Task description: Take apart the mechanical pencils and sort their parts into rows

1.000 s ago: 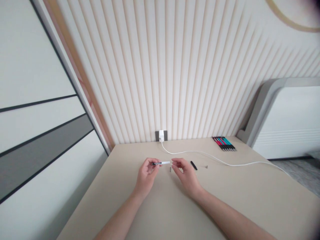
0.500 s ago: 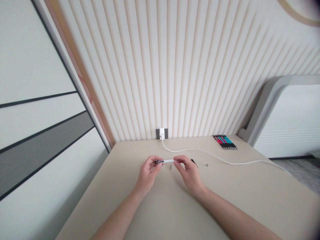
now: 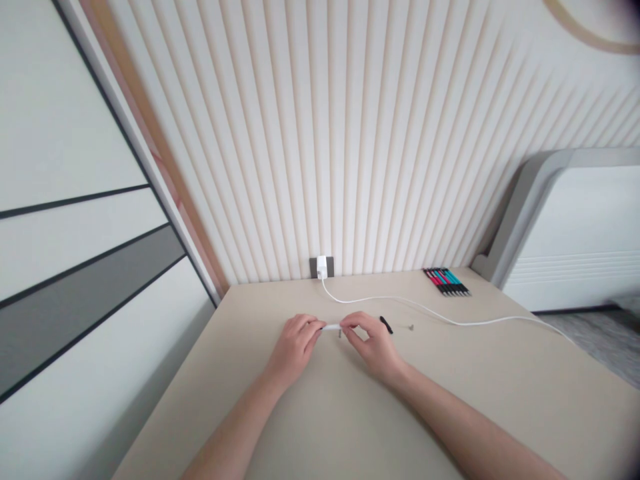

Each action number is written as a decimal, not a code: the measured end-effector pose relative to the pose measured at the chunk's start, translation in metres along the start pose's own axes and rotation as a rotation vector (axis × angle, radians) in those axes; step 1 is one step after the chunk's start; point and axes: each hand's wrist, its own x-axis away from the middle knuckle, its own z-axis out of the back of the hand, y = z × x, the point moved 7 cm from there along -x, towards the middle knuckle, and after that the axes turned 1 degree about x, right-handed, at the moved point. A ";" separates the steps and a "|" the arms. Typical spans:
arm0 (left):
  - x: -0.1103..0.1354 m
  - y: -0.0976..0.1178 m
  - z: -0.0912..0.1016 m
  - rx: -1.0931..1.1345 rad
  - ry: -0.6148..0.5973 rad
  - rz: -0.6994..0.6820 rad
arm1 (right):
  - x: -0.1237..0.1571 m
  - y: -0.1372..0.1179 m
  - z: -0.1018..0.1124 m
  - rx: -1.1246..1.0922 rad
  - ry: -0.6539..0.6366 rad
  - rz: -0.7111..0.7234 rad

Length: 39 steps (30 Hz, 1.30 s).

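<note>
Between my two hands a slim pen (image 3: 331, 327) with a white barrel is held level above the table. My left hand (image 3: 295, 343) is closed round its black end, which the fingers now mostly cover. The fingertips of my right hand (image 3: 371, 340) pinch the white end. Just below the barrel a small metal-looking piece (image 3: 340, 334) lies on the table. Right of my right hand rests a short black piece (image 3: 386, 325), perhaps a pen part. Farther right sits a tiny pale piece (image 3: 411, 327), too small to name.
A row of several pens (image 3: 447, 282), red, teal and black, lies at the table's back right. A white cable (image 3: 430, 312) runs across the table (image 3: 320, 413) from a white charger (image 3: 322, 267) at the ribbed wall. A cabinet (image 3: 100, 320) stands left.
My left fingers have closed over the pen's black end, which showed plainly before. The view has shifted slightly; my right hand keeps its pinch on the white end.
</note>
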 end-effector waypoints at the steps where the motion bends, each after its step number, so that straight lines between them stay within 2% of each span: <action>1: 0.000 -0.001 -0.001 -0.002 -0.018 0.003 | -0.001 0.000 0.000 0.011 -0.005 0.011; 6: 0.001 -0.001 -0.007 -0.019 -0.079 -0.003 | -0.002 0.007 0.000 0.038 -0.021 0.007; 11: 0.002 -0.002 -0.007 -0.045 -0.065 0.006 | -0.001 0.012 0.002 0.054 0.011 -0.014; 16: 0.001 0.003 -0.007 -0.082 -0.056 -0.016 | -0.002 0.005 0.001 0.053 0.003 0.027; 26: 0.002 0.007 -0.006 0.010 -0.006 0.010 | -0.002 0.001 0.005 0.067 0.013 0.053; 34: 0.001 0.012 -0.008 0.024 -0.070 -0.001 | 0.000 -0.007 0.004 0.137 -0.011 0.080; 39: 0.000 0.017 -0.009 0.055 -0.138 0.008 | 0.000 -0.010 0.006 0.148 0.039 0.079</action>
